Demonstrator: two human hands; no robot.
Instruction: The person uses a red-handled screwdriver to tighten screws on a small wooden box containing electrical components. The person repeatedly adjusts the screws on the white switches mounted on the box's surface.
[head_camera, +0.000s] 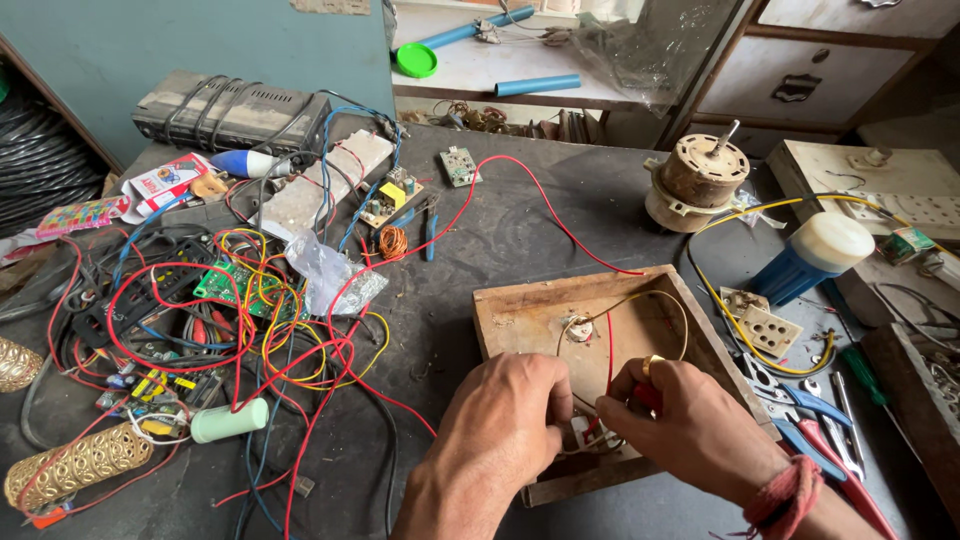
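Observation:
A shallow wooden box (520, 318) lies open side up on the dark workbench, with a round white fitting (577, 328) and yellow and red wires inside it. My left hand (505, 415) rests inside the box near its front wall, fingers curled around thin wires. Just to its right, my right hand (690, 420) is closed on a small tool with a red and yellow handle (650, 385), its tip down among the wires between both hands. What the fingertips pinch is hidden.
A tangle of red, yellow and blue wires with circuit boards (230, 300) covers the left of the bench. A motor (700, 180), a blue and white cylinder (815, 258), a socket plate (768, 330) and pliers (820, 430) lie to the right. A grey box (230, 115) sits at the back left.

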